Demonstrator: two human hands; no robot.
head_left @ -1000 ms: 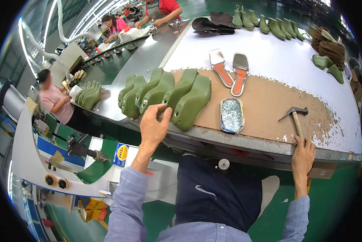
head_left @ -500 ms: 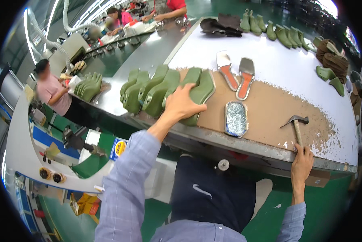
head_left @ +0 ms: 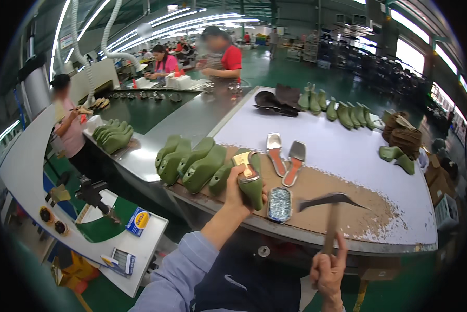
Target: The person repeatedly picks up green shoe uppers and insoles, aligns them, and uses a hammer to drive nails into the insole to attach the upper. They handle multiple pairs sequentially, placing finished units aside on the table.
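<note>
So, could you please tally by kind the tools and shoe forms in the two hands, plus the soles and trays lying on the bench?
Hammer, right hand: 1
Green form, left hand: 1
Silver and orange soles: 2
Tray: 1
Total: 5

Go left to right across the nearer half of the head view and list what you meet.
Blue-and-yellow box → row of green shoe lasts → left hand gripping another green last → tray of small shiny pieces → hammer in the right hand.
</note>
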